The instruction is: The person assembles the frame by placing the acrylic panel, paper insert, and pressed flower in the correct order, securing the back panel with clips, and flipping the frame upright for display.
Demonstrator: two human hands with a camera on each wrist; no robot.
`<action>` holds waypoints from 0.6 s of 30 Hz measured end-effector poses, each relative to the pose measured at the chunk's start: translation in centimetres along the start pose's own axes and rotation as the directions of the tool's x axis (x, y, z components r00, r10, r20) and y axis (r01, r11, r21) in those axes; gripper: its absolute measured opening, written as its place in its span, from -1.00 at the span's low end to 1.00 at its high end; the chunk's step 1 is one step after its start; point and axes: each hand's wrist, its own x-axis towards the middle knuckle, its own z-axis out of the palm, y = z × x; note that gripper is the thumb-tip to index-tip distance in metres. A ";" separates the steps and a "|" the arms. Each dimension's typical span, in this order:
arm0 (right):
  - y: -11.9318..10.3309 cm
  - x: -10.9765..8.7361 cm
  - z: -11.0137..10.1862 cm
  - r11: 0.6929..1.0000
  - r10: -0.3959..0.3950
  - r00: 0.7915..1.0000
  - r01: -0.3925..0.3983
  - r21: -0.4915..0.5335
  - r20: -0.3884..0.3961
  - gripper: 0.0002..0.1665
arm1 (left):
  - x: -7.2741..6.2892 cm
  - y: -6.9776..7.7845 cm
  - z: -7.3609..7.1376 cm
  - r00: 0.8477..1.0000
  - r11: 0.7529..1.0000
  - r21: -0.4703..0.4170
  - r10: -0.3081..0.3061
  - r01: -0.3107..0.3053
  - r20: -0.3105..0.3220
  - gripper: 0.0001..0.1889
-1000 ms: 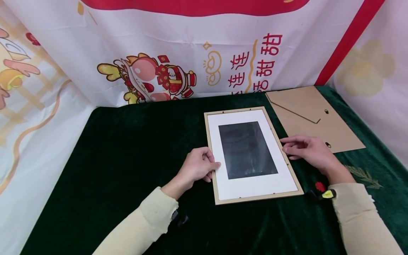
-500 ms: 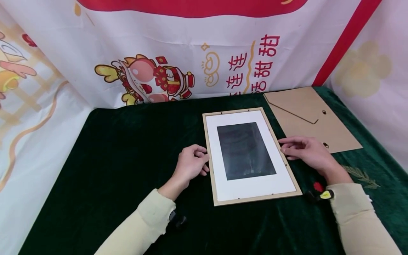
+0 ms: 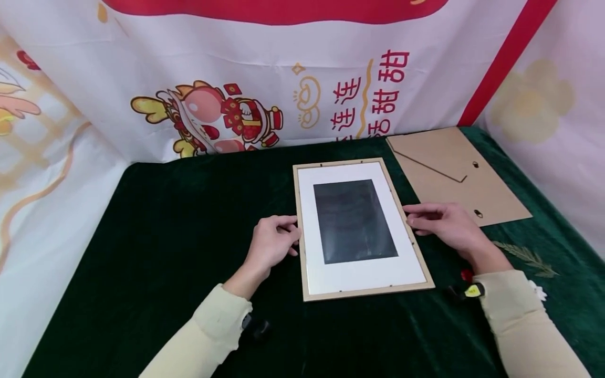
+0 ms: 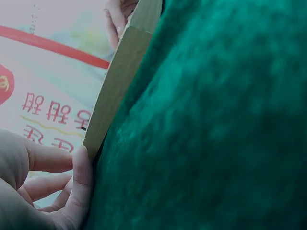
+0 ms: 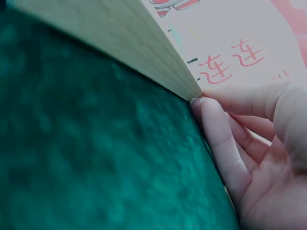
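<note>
Watching from my distant post, I have a picture frame [image 3: 368, 291] lying flat near the middle of the dark green surface [image 3: 198, 210], slightly right of centre. Inside its pale wooden rim I see a white mat [image 3: 364, 273] around a dark rectangular panel [image 3: 356, 221], with small dark tabs along the rim. My left hand [image 3: 271, 239] rests its loosely bent fingertips against the frame's left side. My right hand [image 3: 449, 226] touches the opposite side with thumb and forefinger narrow and close together at the edge; I cannot tell whether they pinch it. At the far right lies a brown backing board [image 3: 454, 157], apart from the frame, marked with a thin bent line and two dark fittings. Near the right sleeve I spot a leafy sprig [image 3: 527, 254], a small red piece [image 3: 467, 275] and a white piece [image 3: 539, 290]. A printed cloth [image 3: 227, 47] hangs along the far side.
</note>
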 end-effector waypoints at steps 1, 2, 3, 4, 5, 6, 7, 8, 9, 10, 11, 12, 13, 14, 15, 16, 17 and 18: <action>-0.1 0.0 0.0 1.000 0.002 1.000 -0.002 0.002 0.003 -0.45 | 0.1 0.0 -0.1 1.000 1.000 -0.003 -0.001 0.001 -0.001 -0.66; -0.1 0.0 -0.1 1.000 0.004 1.000 -0.004 0.003 0.003 -0.45 | 0.1 0.0 -0.1 1.000 1.000 -0.008 -0.003 0.003 0.002 -0.67; -0.1 0.1 -0.1 1.000 0.005 1.000 -0.005 0.000 0.000 -0.45 | 0.2 0.0 -0.2 1.000 1.000 -0.014 -0.004 0.005 0.008 -0.67; -0.2 0.1 -0.2 1.000 0.008 1.000 -0.008 -0.004 -0.004 -0.46 | 0.2 0.0 -0.2 1.000 1.000 -0.018 -0.006 0.006 0.015 -0.67; -0.2 0.0 -0.3 1.000 0.009 1.000 -0.009 -0.006 -0.008 -0.46 | 0.3 -0.1 -0.2 1.000 1.000 -0.028 -0.007 0.008 0.021 -0.67; -0.2 0.0 -0.4 1.000 0.008 1.000 -0.008 -0.007 -0.009 -0.45 | 0.3 -0.2 -0.2 1.000 0.999 -0.034 -0.008 0.009 0.025 -0.67; -0.3 0.0 -0.4 1.000 0.009 1.000 -0.010 -0.005 -0.008 -0.45 | 0.3 -0.3 -0.2 1.000 0.999 -0.042 -0.007 0.009 0.028 -0.67; -0.4 0.0 -0.5 1.000 0.009 1.000 -0.009 0.000 -0.003 -0.46 | 0.4 -0.4 -0.2 0.999 0.998 -0.053 -0.013 0.015 0.030 -0.67; -0.4 -0.1 -0.6 1.000 0.009 1.000 -0.009 0.005 0.000 -0.46 | 0.4 -0.6 -0.2 0.999 0.998 -0.062 -0.019 0.021 0.031 -0.67; -0.5 -0.2 -0.7 1.000 0.008 1.000 -0.008 0.005 0.003 -0.45 | 0.4 -0.7 -0.2 0.999 0.997 -0.072 -0.025 0.027 0.034 -0.67; -0.6 -0.3 -0.8 1.000 0.003 1.000 -0.003 0.008 0.007 -0.45 | 0.4 -0.9 -0.2 0.999 0.996 -0.082 -0.028 0.031 0.037 -0.67; -0.7 -0.5 -1.0 1.000 -0.002 1.000 0.002 0.010 0.007 -0.46 | 0.4 -1.0 -0.2 0.999 0.996 -0.087 -0.033 0.037 0.043 -0.67; -0.8 -0.7 -1.2 1.000 -0.008 1.000 0.008 0.009 0.004 -0.46 | 0.4 -1.1 -0.3 0.998 0.995 -0.094 -0.036 0.041 0.049 -0.67; -0.9 -0.9 -1.5 1.000 -0.017 1.000 0.017 0.004 -0.001 -0.46 | 0.5 -1.2 -0.3 0.997 0.994 -0.101 -0.045 0.050 0.055 -0.66; -1.0 -1.2 -1.9 1.000 -0.027 1.000 0.027 -0.004 -0.008 -0.45 | 0.6 -1.3 -0.4 0.997 0.993 -0.106 -0.048 0.054 0.059 -0.66; -1.0 -1.4 -2.4 0.999 -0.038 0.999 0.037 -0.019 -0.018 -0.44 | 0.6 -1.3 -0.5 0.997 0.992 -0.112 -0.053 0.060 0.062 -0.66; -1.0 -1.7 -2.9 0.998 -0.047 0.998 0.046 -0.033 -0.031 -0.44 | 0.7 -1.3 -0.6 0.996 0.991 -0.116 -0.059 0.066 0.063 -0.66; -0.9 -2.0 -3.5 0.997 -0.058 0.997 0.056 -0.053 -0.053 -0.42 | 0.7 -1.3 -0.8 0.996 0.990 -0.118 -0.068 0.075 0.062 -0.66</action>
